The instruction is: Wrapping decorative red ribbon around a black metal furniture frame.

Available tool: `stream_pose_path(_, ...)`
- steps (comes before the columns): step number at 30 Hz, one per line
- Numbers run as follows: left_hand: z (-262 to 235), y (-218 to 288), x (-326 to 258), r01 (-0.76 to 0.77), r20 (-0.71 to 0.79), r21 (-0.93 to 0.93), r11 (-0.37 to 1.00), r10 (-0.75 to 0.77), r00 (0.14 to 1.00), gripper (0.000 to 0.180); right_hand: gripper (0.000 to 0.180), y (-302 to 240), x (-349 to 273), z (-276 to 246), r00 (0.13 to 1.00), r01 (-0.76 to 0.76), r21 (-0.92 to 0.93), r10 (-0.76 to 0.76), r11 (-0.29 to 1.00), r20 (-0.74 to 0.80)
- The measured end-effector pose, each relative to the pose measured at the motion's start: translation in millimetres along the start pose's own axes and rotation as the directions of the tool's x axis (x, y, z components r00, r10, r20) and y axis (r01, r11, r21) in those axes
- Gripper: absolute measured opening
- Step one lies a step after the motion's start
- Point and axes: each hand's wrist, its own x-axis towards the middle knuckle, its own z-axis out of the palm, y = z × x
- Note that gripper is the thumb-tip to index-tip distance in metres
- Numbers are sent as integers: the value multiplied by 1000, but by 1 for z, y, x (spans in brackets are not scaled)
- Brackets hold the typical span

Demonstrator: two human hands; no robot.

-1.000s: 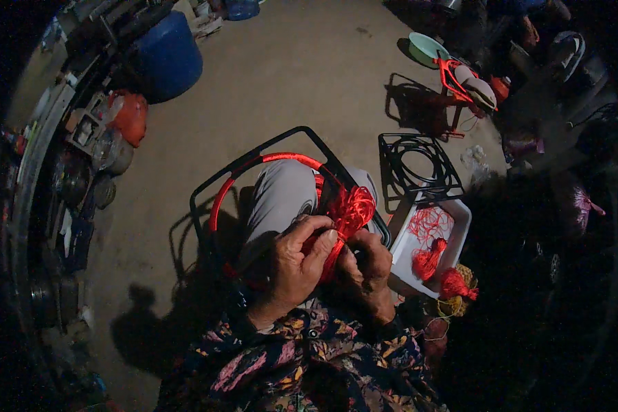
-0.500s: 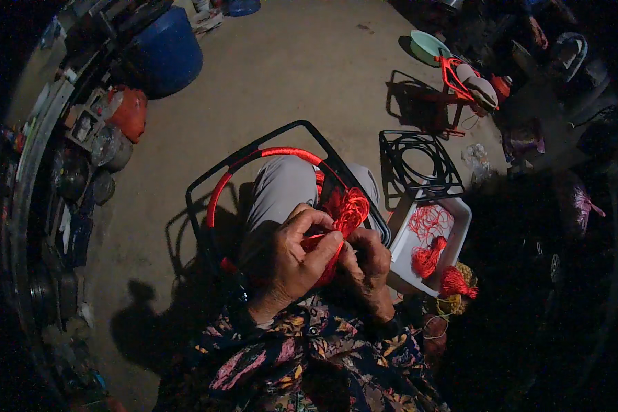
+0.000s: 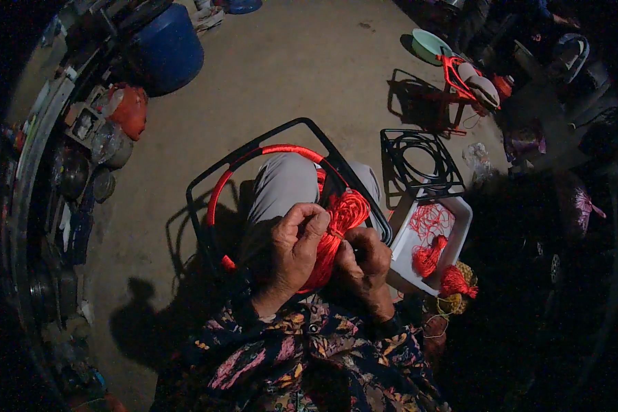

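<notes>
A bundle of red cord (image 3: 348,209) stands over my lap, drawn in at a narrow waist, with looped strands above and more red cord spreading below. At its left side my left hand (image 3: 297,250) is closed, thumb and index finger pinched together on cord by the waist. My right hand (image 3: 367,264) is closed at the right of the waist, fingers curled in a pinch on the cord; the exact strand is too small to make out. Across my knees lies a black metal frame (image 3: 255,146) with an inner ring (image 3: 288,149) partly wrapped in red.
To the right, a white bin (image 3: 463,218) holds loose red cord and a red hank (image 3: 429,255). Black frames (image 3: 422,161) rest at its far edge. Farther off stand a red folding stool (image 3: 453,86) and a green basin (image 3: 429,47). A blue tub (image 3: 165,51) is far left.
My left thumb and fingers have drawn slightly left and off the front of the bundle, showing its tied waist. The right hand has barely moved.
</notes>
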Motion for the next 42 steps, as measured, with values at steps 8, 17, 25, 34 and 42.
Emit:
stream_pose_path(8, -14, 11, -13, 0, 203, 184, 983, -38, 978, 43, 17, -8, 12, -14, 993, -105, 23, 104, 994, 49)
stream_pose_path(17, -12, 6, -16, -109, 312, 486, 867, -56, 948, 54, 15, -5, 21, -19, 985, -31, 9, 29, 999, 172)
stream_pose_path(25, -9, -3, -16, -316, 211, 543, 778, 238, 948, 51, 28, -7, 32, -9, 966, 186, 5, -184, 983, 182)
stream_pose_path(34, -4, -3, -15, -169, 262, 505, 846, 36, 964, 44, 25, 9, 46, -8, 989, 130, -169, -115, 977, 94)
stream_pose_path(42, -16, 2, -3, 324, 228, -278, 904, -265, 937, 30, 12, -13, 44, -14, 994, -81, 85, 74, 993, 85)
